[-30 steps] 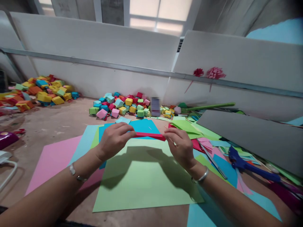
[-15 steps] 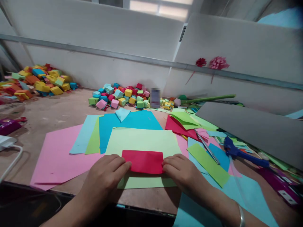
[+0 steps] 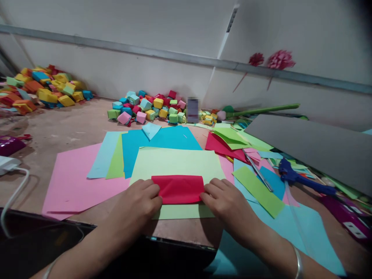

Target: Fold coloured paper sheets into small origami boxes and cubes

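A red sheet of paper (image 3: pixel 178 190), folded into a wide strip, lies over a pale green sheet (image 3: pixel 174 161) near the table's front edge. My left hand (image 3: pixel 142 199) grips its left end, fingers curled at the lower corner. At the opposite end, my right hand (image 3: pixel 222 197) pinches the lower right corner. The strip's near edge looks slightly bowed, with faint creases on its surface. Both thumbs are partly hidden. Beneath and behind the pale green sheet lie a blue sheet (image 3: pixel 171 137) and a pink sheet (image 3: pixel 78 182).
Small folded paper boxes (image 3: pixel 158 104) stand in a heap along the wall, with another heap (image 3: pixel 43 89) at far left. On the right are a silver pen-like tool (image 3: pixel 258 170), a blue glue gun (image 3: pixel 305 180), a light green strip (image 3: pixel 258 192) and a grey board (image 3: pixel 308 143).
The view has tilted down a little. Both hands keep hold of the red paper's ends, and the left fingers have curled in more tightly at its corner.
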The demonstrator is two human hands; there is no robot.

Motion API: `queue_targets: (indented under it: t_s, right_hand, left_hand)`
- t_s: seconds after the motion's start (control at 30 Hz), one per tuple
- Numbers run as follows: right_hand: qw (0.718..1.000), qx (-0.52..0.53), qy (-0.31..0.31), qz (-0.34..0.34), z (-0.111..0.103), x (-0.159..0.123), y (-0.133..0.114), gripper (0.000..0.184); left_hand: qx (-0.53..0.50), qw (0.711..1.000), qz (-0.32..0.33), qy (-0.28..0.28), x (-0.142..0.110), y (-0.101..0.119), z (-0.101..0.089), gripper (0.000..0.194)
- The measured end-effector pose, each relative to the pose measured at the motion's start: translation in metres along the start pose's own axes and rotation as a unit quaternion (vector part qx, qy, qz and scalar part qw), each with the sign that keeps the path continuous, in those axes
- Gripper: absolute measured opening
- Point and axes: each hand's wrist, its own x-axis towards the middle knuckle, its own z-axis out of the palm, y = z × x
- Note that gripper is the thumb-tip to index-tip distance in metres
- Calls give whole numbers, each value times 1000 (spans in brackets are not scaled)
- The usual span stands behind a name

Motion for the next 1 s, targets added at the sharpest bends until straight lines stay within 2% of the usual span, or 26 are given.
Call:
queue_targets:
  t_s: [0.1,0.17,0.47,0.6,0.73,0.8,0.9,1.0]
  right_hand:
    - [999,3,-35,-16,1,0,-2,24]
    - [999,-7,-34,-25,1,0,-4,25]
    - [998,51,-11,-26,6,-4,-1,28]
    - [998,56,-5,-28,5,-5,-4,28]
    - [998,41,6,-44,6,-5,-13,24]
    - [999,34,11,-34,8,-5,-17,24]
    - [1000,24,13,2,8,-6,-24,23]
    - [1000,7,7,30,6,-8,-30,22]
  left_hand:
    - [-1,998,23,-58,6,-1,-7,27]
    - [-10,997,22,-78,8,-2,-8,27]
    - [4,994,4,-111,10,-4,-9,24]
    - [-14,997,-2,-72,7,0,-11,24]
    - [1,999,-17,-43,-1,21,1,24]
    - [30,998,-26,-43,-4,35,10,25]
    - [131,990,-27,-52,-3,50,20,33]
    - [196,980,-38,-18,5,55,24,34]
